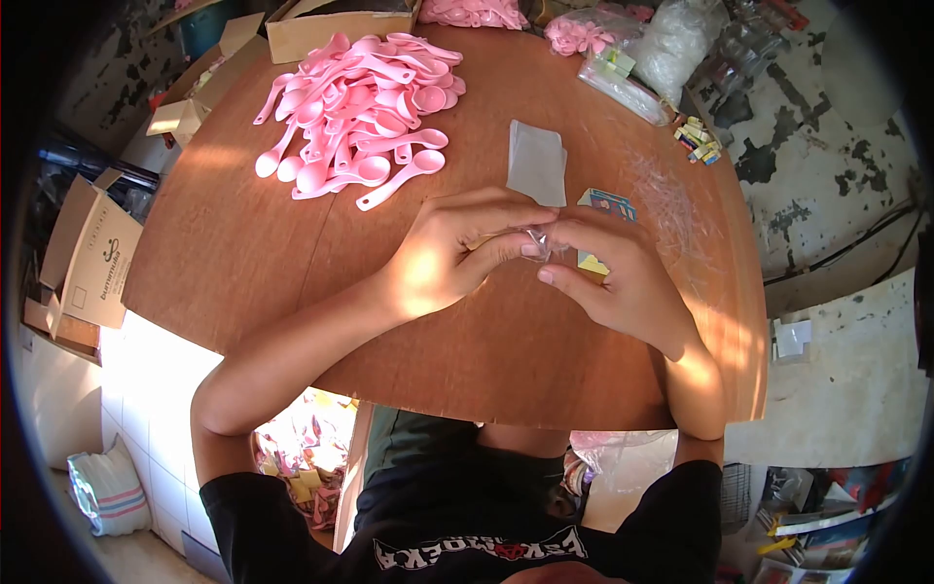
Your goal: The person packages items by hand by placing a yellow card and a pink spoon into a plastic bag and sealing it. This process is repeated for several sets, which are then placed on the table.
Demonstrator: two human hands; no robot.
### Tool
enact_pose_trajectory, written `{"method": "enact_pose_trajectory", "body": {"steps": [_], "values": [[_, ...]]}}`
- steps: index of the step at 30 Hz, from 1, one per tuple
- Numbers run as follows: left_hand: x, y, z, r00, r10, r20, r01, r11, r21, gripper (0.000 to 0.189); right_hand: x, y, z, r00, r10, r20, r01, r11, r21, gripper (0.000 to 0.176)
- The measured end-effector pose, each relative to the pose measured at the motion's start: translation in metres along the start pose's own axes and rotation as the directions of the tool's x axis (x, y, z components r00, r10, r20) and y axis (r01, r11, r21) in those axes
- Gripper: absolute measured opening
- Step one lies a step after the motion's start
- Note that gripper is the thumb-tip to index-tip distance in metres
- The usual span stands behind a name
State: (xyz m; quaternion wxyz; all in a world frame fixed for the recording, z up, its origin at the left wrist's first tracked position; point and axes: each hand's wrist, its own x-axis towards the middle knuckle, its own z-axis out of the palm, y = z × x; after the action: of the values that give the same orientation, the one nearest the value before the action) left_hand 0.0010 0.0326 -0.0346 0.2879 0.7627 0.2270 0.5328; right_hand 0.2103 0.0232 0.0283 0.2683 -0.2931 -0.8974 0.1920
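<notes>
Above the middle of the wooden table (389, 350), my two hands meet. My left hand (443, 255) is closed, its thumb and fingers pinching a small piece of clear plastic film (535, 245). From the other side my right hand (618, 273) grips the same film with bent fingers, its thumb held a little apart. The fingers hide most of the film. Just beyond them lies a stack of whitish translucent sheets or bags (537, 164). A small printed blue card or packet (608, 204) and something yellow (592, 263) lie partly under my right hand.
A large heap of pink plastic spoons (360, 112) covers the far left of the table. Thin clear plastic strips (671, 209) are scattered at the right, near small yellow packets (699, 141). Plastic bags (676, 49) and an open cardboard box (336, 34) stand along the far edge.
</notes>
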Motion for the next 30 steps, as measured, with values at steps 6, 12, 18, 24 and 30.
{"method": "enact_pose_trajectory", "body": {"steps": [6,12,18,24,30], "values": [[0.002,0.004,0.002,0.999,-0.018,-0.038,0.017,0.999,-0.031,0.036,0.001,-0.004,0.004,0.993,0.115,-0.039,-0.113,0.992,0.053,0.016],[-0.001,-0.008,-0.006,0.834,-0.206,0.512,0.484,0.719,-0.499,0.029,0.044,0.030,0.016,0.824,0.330,-0.460,-0.129,0.901,0.415,0.026],[-0.011,-0.017,0.009,0.698,-0.102,0.709,0.565,0.687,-0.458,0.037,0.098,0.049,0.076,0.993,-0.120,0.015,0.119,0.945,-0.306,0.030],[-0.006,-0.015,0.000,0.773,-0.119,0.623,0.527,0.667,-0.527,0.042,0.123,0.069,0.103,0.984,-0.137,0.112,0.176,0.818,-0.548,0.023],[-0.004,-0.015,-0.004,0.833,-0.139,0.536,0.479,0.667,-0.571,0.041,0.108,0.083,0.093,0.939,-0.336,0.078,0.314,0.739,-0.596,0.016]]}}
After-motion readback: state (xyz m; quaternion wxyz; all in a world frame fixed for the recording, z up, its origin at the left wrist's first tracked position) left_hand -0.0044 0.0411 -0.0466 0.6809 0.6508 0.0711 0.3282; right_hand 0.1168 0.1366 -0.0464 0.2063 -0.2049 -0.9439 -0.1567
